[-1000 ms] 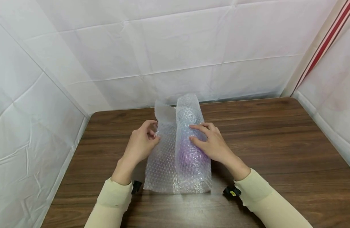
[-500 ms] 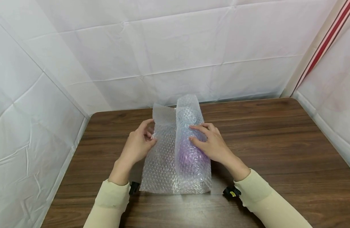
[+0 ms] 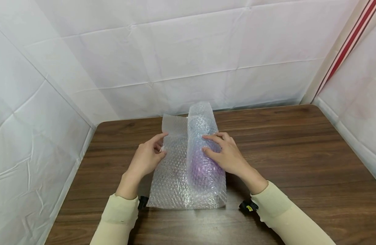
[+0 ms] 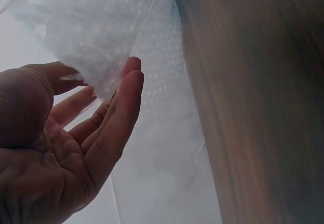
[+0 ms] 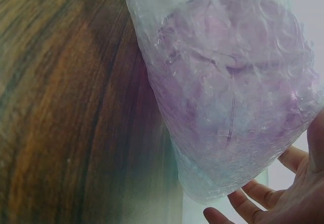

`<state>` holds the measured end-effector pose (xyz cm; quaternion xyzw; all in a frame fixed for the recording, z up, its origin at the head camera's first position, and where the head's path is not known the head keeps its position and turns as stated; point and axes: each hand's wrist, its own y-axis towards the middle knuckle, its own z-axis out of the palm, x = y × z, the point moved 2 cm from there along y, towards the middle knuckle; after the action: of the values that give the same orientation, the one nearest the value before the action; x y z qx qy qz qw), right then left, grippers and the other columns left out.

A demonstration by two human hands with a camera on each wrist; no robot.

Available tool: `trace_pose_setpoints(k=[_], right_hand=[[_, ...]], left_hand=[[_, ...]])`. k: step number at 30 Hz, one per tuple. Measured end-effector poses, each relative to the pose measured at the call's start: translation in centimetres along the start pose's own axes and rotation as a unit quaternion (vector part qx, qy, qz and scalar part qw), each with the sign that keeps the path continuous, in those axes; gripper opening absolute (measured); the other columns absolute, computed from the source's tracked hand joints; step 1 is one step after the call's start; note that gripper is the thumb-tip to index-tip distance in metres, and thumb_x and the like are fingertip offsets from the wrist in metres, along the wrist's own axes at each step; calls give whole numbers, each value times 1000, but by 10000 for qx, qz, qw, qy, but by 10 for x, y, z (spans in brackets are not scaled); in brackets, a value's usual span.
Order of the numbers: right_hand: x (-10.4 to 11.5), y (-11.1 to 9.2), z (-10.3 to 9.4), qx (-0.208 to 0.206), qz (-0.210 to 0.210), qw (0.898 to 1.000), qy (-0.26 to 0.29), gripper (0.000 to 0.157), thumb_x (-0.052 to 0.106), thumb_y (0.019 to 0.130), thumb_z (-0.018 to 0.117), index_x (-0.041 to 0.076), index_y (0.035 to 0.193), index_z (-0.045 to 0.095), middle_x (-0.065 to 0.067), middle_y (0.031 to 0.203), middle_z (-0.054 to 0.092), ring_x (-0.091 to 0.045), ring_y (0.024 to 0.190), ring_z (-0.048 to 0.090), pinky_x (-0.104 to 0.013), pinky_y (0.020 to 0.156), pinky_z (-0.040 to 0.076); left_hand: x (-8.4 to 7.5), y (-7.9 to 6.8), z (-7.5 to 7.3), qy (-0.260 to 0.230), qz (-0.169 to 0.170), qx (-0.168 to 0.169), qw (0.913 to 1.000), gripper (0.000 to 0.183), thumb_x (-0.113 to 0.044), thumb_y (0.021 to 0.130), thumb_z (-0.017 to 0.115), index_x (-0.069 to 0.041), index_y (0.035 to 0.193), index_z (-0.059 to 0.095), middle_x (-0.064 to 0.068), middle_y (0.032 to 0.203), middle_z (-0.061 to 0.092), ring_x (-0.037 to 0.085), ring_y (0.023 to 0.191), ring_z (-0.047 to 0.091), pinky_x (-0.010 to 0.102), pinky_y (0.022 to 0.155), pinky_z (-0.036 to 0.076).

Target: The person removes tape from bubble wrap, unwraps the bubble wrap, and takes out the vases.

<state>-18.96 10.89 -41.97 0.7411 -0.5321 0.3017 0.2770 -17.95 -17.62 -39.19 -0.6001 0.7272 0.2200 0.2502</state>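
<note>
A bubble-wrap sheet (image 3: pixel 172 173) lies on the table, partly rolled round a bulky item (image 3: pixel 203 166) that shows purple and bluish through the layers. In the right wrist view the wrapped purple item (image 5: pixel 228 82) is blurred by the bubbles, so its kind is hidden. My left hand (image 3: pixel 146 154) is at the sheet's left edge, index finger and thumb spread apart. From the left wrist, loose wrap (image 4: pixel 96 36) hangs between the thumb and fingers of that hand (image 4: pixel 86 138). My right hand (image 3: pixel 228 153) rests on the roll's right side, fingers spread and lightly bent.
The brown wood-grain table (image 3: pixel 283 146) extends to both sides of the wrap. White cloth sheeting (image 3: pixel 188 51) hangs behind and at the sides, with a red-striped strip (image 3: pixel 347 51) at the right corner. Dark wrist cameras (image 3: pixel 248 206) sit by the sleeves.
My left hand has shifted slightly left and its index finger has straightened. The sheet's free left part has spread leftward and lies flatter. My right hand has stayed on the roll.
</note>
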Motion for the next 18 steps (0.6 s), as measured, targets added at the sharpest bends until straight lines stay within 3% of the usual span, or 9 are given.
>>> trace_pose_setpoints(k=[10, 18], right_hand=[[-2, 0, 1, -2, 13, 10000, 8, 49, 45, 98, 67, 28, 145, 62, -17, 151, 43, -43, 141, 37, -69, 109, 38], [-1, 0, 1, 16, 27, 10000, 4, 49, 46, 98, 66, 29, 144, 62, -16, 152, 43, -43, 142, 37, -68, 109, 39]], left_hand=[[8, -1, 5, 93, -240, 187, 9995, 54, -11, 98, 70, -19, 150, 56, 11, 99, 71, 14, 63, 57, 29, 56, 47], [14, 0, 8, 34, -458, 332, 9984, 54, -12, 98, 70, -17, 150, 56, 7, 86, 65, 14, 57, 50, 29, 53, 44]])
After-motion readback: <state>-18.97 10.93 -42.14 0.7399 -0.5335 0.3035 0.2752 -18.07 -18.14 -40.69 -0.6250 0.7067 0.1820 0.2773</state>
